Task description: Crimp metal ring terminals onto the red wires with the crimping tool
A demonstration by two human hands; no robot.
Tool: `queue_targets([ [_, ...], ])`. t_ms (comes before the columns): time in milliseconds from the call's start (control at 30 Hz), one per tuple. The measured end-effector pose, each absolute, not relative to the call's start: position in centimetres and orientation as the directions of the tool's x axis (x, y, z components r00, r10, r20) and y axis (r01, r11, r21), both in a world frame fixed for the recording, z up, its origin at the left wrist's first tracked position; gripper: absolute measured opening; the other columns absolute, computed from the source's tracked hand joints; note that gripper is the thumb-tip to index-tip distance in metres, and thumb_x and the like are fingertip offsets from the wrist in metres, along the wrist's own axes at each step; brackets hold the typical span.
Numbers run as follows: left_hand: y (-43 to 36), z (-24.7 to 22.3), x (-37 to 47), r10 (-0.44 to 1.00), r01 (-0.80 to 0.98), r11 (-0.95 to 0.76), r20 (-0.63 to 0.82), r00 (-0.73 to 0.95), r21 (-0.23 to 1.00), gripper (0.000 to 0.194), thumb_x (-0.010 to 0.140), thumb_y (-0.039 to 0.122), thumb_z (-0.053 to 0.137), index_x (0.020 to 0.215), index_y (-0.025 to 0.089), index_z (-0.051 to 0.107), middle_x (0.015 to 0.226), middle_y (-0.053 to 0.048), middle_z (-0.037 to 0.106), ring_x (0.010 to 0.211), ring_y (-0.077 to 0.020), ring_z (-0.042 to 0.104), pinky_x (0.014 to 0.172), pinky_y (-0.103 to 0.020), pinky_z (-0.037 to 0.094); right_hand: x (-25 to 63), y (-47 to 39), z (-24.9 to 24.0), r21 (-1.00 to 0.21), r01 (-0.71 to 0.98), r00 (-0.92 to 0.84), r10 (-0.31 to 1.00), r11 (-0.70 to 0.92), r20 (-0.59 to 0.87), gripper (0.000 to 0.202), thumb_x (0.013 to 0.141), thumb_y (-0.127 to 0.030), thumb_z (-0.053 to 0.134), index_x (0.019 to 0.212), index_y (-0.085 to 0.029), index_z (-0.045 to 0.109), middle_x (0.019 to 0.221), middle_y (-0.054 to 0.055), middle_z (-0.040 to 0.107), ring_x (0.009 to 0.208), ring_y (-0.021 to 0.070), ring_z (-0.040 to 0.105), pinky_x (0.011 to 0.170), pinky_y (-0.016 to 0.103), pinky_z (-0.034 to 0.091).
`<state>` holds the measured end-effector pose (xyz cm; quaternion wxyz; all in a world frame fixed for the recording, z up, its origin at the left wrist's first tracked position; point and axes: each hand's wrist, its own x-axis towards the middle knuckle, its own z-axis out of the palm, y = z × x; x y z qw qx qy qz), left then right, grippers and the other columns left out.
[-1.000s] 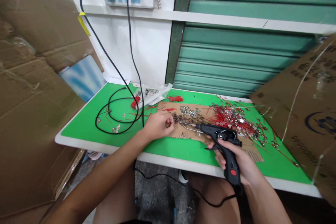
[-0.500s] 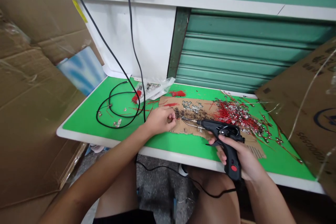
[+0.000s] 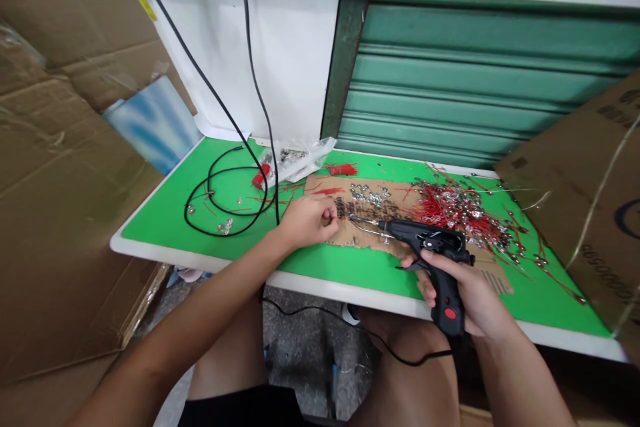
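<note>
My right hand [image 3: 450,280] is wrapped round the grip of a black soldering gun [image 3: 425,237], whose metal tip points left over a scorched cardboard sheet [image 3: 360,237]. Just left of that tip, my left hand [image 3: 313,220] is closed in a pinch at the cardboard's edge; what its fingers hold is too small to make out. Small round metal parts [image 3: 370,195] lie on the cardboard behind the tip. To the right is a heap of red wires with metal discs [image 3: 460,213].
Coiled black cable [image 3: 200,232] lies on the green tabletop [image 3: 165,220], left of a clear plastic bag [image 3: 300,160] and red wire bundles [image 3: 343,169]. Large cardboard boxes flank the table on the left [image 3: 65,213] and right [image 3: 595,193]. The gun's cord hangs below the front edge.
The camera view has tilted down slightly, so the power strip is mostly out of frame. Both hands keep nearly the same places relative to the cardboard.
</note>
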<state>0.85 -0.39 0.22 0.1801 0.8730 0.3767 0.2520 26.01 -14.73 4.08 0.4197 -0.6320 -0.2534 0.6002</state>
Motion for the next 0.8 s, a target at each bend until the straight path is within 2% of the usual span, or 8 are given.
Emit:
queue_targets([
  [367,-0.32,0.2,0.75,0.744,0.552,-0.651,0.294,0.6,0.521,0.002,0.079,0.021,0.064,0.079,0.019,0.064,0.081,-0.002,0.07,0.077,-0.0172,0.065,0.07,-0.028,0.047,26.14,-14.76,3.75,-0.84,-0.202,0.141,0.834,-0.504,-0.534,0.054,0.059,-0.061,0.089,0.083,-0.014,0.077,0.046,-0.002,0.051,0.039,0.0087,0.046,0.036,0.018,0.036],
  [800,-0.31,0.16,0.77,0.751,0.549,-0.639,0.287,0.594,0.538,0.003,0.078,0.022,0.064,0.08,0.019,0.065,0.08,-0.002,0.07,0.077,-0.0174,0.065,0.07,-0.028,0.047,26.02,-14.42,4.22,-0.787,-0.212,0.164,0.773,-0.579,-0.613,0.049,0.054,-0.056,0.09,0.078,-0.015,0.075,0.045,-0.002,0.051,0.038,0.0087,0.044,0.033,0.018,0.035],
])
